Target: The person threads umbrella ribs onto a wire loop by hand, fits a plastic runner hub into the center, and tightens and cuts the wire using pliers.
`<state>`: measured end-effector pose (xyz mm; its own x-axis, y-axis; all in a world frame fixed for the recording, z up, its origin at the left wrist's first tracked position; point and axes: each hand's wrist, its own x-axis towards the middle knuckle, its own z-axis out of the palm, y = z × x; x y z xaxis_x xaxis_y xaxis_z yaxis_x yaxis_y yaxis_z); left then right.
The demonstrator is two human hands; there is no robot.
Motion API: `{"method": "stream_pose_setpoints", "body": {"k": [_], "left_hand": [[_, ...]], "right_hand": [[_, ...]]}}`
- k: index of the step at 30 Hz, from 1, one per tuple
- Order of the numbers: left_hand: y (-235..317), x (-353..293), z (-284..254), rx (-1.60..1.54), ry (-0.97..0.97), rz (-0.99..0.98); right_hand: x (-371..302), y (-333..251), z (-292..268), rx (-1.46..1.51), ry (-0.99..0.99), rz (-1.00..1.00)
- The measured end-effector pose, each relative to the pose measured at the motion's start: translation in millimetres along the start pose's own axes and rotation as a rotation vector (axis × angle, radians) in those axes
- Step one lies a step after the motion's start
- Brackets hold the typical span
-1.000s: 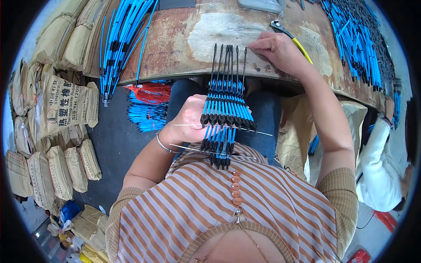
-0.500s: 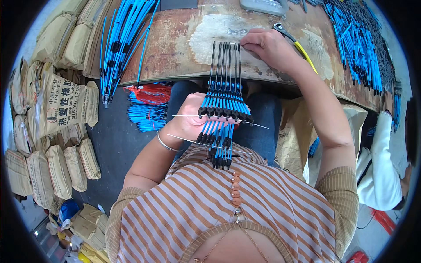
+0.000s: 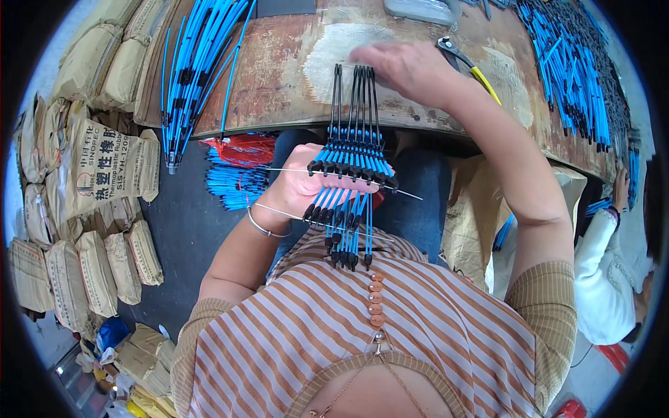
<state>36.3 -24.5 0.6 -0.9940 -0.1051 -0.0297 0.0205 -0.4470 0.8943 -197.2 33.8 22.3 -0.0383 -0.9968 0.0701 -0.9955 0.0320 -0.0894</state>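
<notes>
Where rods (image 3: 354,157) partly hide the left hand (image 3: 300,184), right hand (image 3: 417,71) blurred, tray (image 3: 423,10) cropped

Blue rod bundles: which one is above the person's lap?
The fanned bundle in the left grip; two thin pale wires cross it, unlike the others.

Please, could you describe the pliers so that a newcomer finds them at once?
On the worn wooden table at the top of the picture, look just right of the person's right hand. There lie the pliers, with a dark head and a yellow handle. That yellow sets them apart from the blue-and-black rods farther right.
</notes>
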Motion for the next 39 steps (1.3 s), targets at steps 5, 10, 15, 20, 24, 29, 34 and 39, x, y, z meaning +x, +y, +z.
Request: {"method": "stream_pose_setpoints", "body": {"k": [5, 10, 15, 20, 24, 29, 34, 39], "left_hand": [[1.7, -1.8, 0.3, 0.075, -0.005, 0.047], [4.3, -2.1, 1.3, 0.278, -0.022, 0.183], [2.4, 4.3, 0.1, 0.708, -0.066, 0.574], [1.0, 8.2, -1.3, 0.703, -0.121, 0.609], [1.1, 7.3, -0.6, 0.693, -0.110, 0.573], [-1.2, 4.5, 1.2, 0.616, -0.046, 0.340], [-1.5, 5.2, -2.9, 0.539, -0.108, 0.270], [-2.5, 7.7, -5.3, 0.497, -0.123, 0.283]], "right_hand": [[-4.8, 4.2, -12.4, 0.062, -0.084, -0.227], [-15.3, 9.6, -18.8, 0.194, -0.208, -0.127], [-23.4, 10.3, -16.0, 0.258, -0.138, -0.026], [-29.4, 13.4, -16.6, 0.262, -0.100, -0.036], [-29.9, 14.0, -15.1, 0.212, -0.058, -0.071], [-27.4, 14.7, -12.9, 0.191, -0.067, -0.058], [-23.6, 16.6, -13.3, 0.178, -0.100, -0.078], [-20.8, 16.4, -12.9, 0.174, -0.112, -0.066]]}}
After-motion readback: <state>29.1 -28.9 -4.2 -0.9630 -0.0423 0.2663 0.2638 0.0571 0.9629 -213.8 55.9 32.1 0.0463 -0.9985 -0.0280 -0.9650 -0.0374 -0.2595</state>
